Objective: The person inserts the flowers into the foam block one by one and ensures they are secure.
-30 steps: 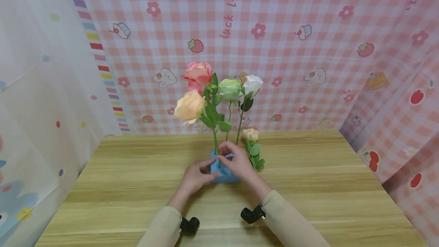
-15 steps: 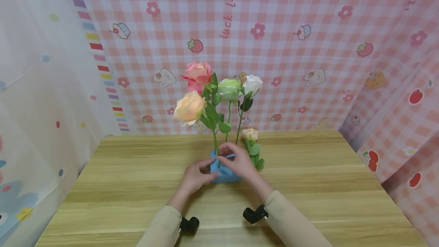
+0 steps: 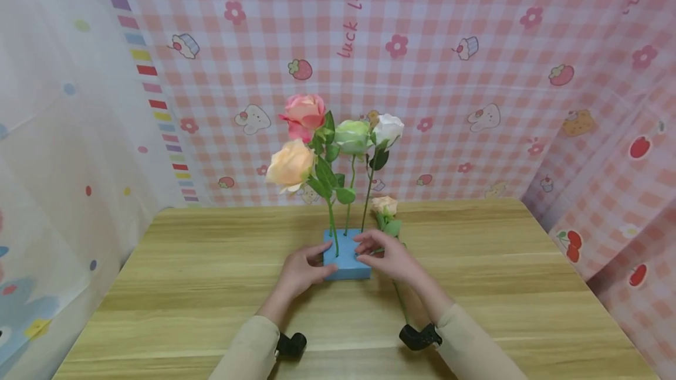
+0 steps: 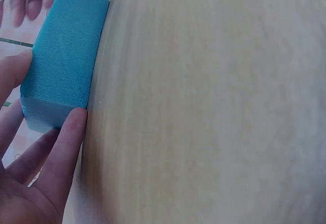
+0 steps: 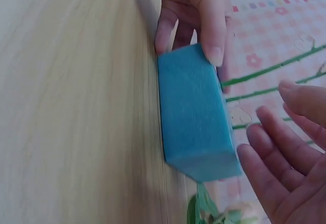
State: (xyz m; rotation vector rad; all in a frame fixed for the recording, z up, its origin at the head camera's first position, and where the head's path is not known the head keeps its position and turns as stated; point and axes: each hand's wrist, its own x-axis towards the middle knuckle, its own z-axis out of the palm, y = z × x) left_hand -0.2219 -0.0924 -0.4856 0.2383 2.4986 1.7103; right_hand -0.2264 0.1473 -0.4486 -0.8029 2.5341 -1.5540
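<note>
A light-blue foam block (image 3: 348, 270) sits on the wooden table, stems standing in its top. My left hand (image 3: 301, 273) grips its left end between thumb and fingers, also visible in the left wrist view around the block (image 4: 66, 46). My right hand (image 3: 395, 258) hovers over the block's right side, holding nothing; its fingers are loosely bent and apart from the stems in the right wrist view. Upright in the block are a peach rose (image 3: 290, 164), a pink rose (image 3: 303, 115), a green rose (image 3: 352, 137) and a white rose (image 3: 388, 130).
Right of the block, a smaller peach rose (image 3: 385, 206) lies on the table (image 3: 222, 286), its stem running toward the front and passing partly beneath my right hand. A pink checked cloth (image 3: 449, 92) hangs behind the table.
My right hand has come away from the front stem and moved to the right, uncovering the block's top. My left hand and the upright roses stay practically where they were.
</note>
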